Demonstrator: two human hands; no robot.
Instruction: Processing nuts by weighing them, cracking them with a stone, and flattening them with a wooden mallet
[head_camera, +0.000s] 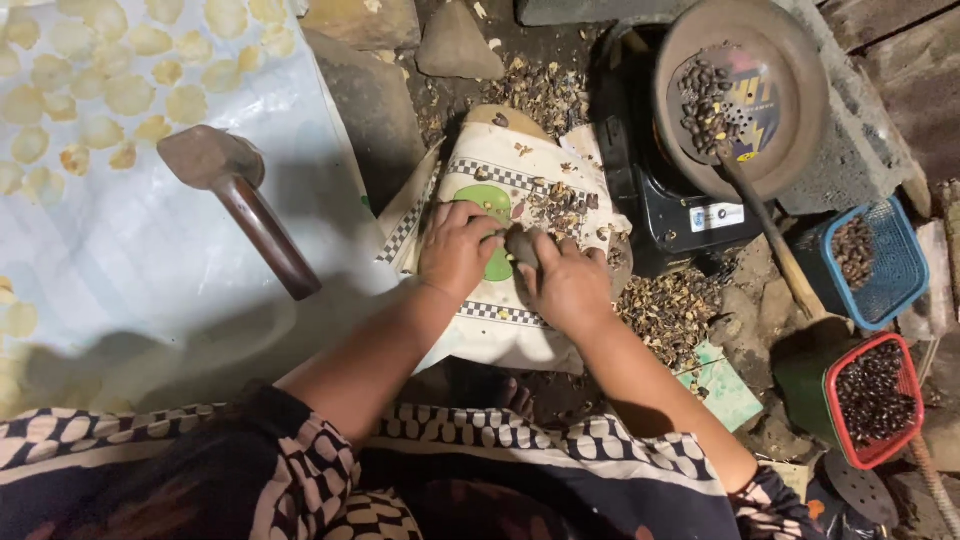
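Both hands pinch one small grey-brown lump (522, 246) between them — left hand (458, 250) on its left side, right hand (568, 287) closed over its right. It is dull and rounded, held just above a checkered cloth (500, 180) littered with broken shells (560, 208).

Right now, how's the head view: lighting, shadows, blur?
Head view: light is strongest on the white sheet; the bottom edge and right corner go dark. The mallet casts a soft shadow. Left hand and right hand are sharp, no motion blur. No strong glare; the pan stays dull.
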